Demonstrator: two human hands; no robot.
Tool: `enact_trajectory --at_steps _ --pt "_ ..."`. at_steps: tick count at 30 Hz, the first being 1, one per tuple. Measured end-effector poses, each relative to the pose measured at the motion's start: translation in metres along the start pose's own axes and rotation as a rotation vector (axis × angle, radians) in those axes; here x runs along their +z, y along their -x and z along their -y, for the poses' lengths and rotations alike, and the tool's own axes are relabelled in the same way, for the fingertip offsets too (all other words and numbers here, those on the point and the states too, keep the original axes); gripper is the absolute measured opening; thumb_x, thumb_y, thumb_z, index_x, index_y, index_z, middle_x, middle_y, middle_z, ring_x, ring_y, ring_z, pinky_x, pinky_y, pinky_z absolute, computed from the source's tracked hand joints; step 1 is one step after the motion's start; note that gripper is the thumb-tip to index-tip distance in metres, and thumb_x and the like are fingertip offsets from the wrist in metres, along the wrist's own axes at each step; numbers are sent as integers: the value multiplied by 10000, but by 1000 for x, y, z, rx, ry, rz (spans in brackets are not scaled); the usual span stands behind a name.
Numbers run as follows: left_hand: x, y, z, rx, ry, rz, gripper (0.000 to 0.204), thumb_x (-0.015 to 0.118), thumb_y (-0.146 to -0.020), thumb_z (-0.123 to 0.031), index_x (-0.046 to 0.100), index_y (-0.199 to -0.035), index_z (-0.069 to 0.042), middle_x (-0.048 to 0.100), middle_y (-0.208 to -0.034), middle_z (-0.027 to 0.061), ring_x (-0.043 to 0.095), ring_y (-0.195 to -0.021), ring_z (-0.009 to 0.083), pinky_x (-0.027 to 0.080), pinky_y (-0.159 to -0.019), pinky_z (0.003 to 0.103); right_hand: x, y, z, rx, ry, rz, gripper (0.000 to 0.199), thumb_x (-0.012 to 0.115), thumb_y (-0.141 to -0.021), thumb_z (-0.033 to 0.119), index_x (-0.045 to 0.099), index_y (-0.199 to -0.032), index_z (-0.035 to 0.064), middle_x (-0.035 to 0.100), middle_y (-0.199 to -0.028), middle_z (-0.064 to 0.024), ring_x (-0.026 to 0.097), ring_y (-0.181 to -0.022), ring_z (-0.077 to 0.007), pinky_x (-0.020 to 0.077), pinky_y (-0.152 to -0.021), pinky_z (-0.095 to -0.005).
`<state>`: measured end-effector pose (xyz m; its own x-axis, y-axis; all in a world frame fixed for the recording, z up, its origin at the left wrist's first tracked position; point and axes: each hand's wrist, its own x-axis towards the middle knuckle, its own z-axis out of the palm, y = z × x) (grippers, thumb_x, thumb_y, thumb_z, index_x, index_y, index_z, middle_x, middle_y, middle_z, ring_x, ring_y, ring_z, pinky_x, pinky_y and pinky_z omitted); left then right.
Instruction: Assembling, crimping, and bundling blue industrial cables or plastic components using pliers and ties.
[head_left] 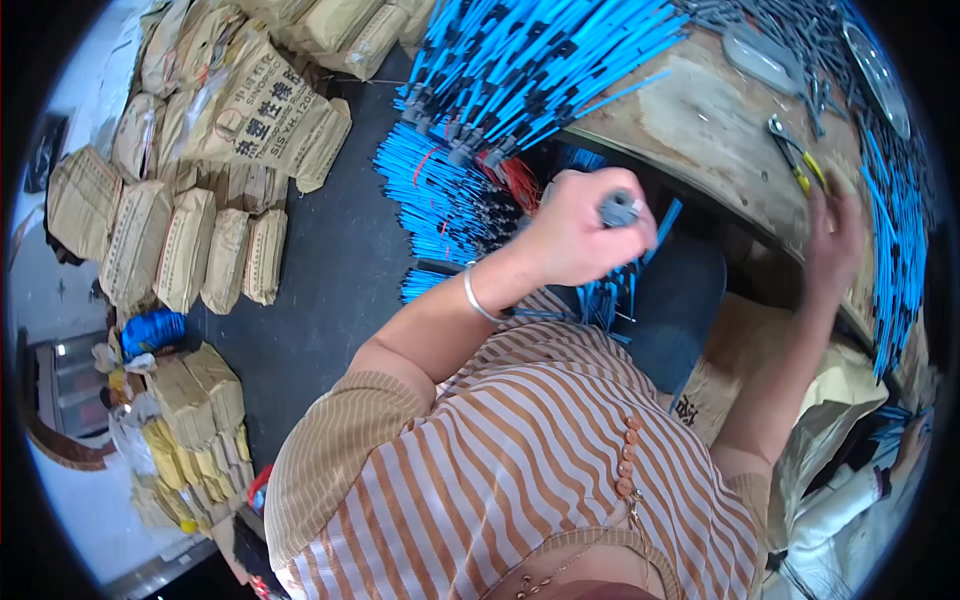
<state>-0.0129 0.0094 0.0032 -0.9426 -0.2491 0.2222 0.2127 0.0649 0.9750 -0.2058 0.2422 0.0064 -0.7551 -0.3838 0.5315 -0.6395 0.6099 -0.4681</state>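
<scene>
A seated worker in a tan-and-white striped top bends over a wooden workbench (700, 120) heaped with blue cables. The left hand (580, 232), a silver bangle (480, 295) on its wrist, is clenched around a small grey connector piece (620, 208), held just off the bench's near edge. Below that fist, at about six o'clock from it, a handful of blue cable lengths (610, 295) hangs down toward the lap; whether the fist also grips them cannot be told. The right hand (835, 245) is blurred, resting at the bench edge with fingers spread downward; it appears to grasp nothing, though the blur leaves that uncertain.

The nearest stock is the bundle of blue cables with dark end fittings (440, 190), lying at about nine o'clock from the left fist, long axes running roughly from ten o'clock to four o'clock. The left hand is by far the nearer to it; the right sits well apart at three o'clock. A larger pile of blue cables (540, 60) fans over the bench at twelve o'clock. Yellow-handled pliers (800, 160) lie on the bench just above the right hand. Tan paper sacks (190, 240) are stacked on the dark floor at nine o'clock.
</scene>
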Motion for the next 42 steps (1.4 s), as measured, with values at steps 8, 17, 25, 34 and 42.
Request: enact_trajectory --at_steps 8,17,25,34,42 --pt "12 -6 -8 -18 1 132 148 589 -716 17 583 -860 -17 655 -689 58 554 -569 123 442 -574 223 23 -28 -70 -267 400 373 349 552 -906 223 547 -1201 37 578 -1127 -118 545 -1042 -234 431 -882 -315" --pt "-3 -6 -3 -67 -59 112 283 718 -644 12 606 -902 -20 624 -691 35 539 -575 111 437 -582 224 -7 50 52 561 -1281 516 559 542 -857 145 315 -1366 111 496 -1129 -156 543 -953 -245 498 -833 -374" --pt "5 -8 -6 -74 -23 186 330 787 -566 6 625 -851 -25 643 -700 38 536 -568 104 433 -580 215 5 65 71 -297 -245 145 675 612 -631 -48 505 -1246 208 487 -1160 -108 433 -1106 -289 349 -983 -523" --pt "5 -6 -7 -127 -167 193 326 797 -543 0 636 -824 -28 655 -710 36 540 -588 102 436 -598 218 -5 56 76 -568 188 -12 524 668 -632 38 626 -1119 228 489 -1169 -56 422 -1096 -262 334 -996 -491" --pt "11 -10 -9 -66 -81 178 368 806 -508 -21 648 -840 -30 649 -693 37 539 -570 118 434 -580 216 -49 69 91 -315 94 378 580 695 -575 7 607 -1129 151 539 -1069 -77 529 -905 -237 481 -814 -384"
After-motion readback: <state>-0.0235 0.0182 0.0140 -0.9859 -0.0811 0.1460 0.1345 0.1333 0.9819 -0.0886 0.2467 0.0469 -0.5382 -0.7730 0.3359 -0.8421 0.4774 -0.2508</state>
